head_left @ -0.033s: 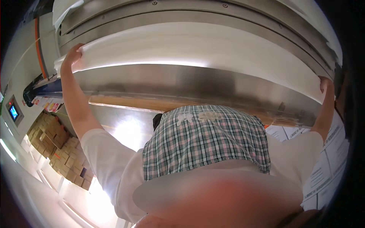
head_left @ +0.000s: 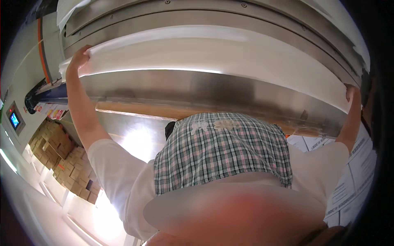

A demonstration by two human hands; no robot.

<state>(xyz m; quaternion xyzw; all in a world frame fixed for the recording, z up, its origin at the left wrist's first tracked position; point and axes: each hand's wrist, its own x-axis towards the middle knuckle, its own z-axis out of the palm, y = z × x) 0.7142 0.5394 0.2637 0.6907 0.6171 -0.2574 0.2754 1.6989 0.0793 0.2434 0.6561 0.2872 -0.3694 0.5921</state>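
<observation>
A long white sheet [head_left: 197,51], cloth or film I cannot tell, stretches across a metal machine in front of me. At its left end, my left hand [head_left: 81,58] is closed around the edge, thumb on the near side. Far to the right, my right hand [head_left: 352,92] grips the other end, its fingers partly hidden behind the sheet. Both arms are spread wide. Between them the sheet hangs in a broad band, its lower edge lying over a shiny metal surface [head_left: 176,86]. Behind it runs a metal bar [head_left: 205,18] with bolts.
A brown ledge [head_left: 197,112] runs along the machine's near side. To the left stand a control panel with a lit screen [head_left: 14,119] and stacked cardboard boxes [head_left: 76,174]. White printed packages [head_left: 355,180] lie at the right. My checked apron [head_left: 221,151] is close to the ledge.
</observation>
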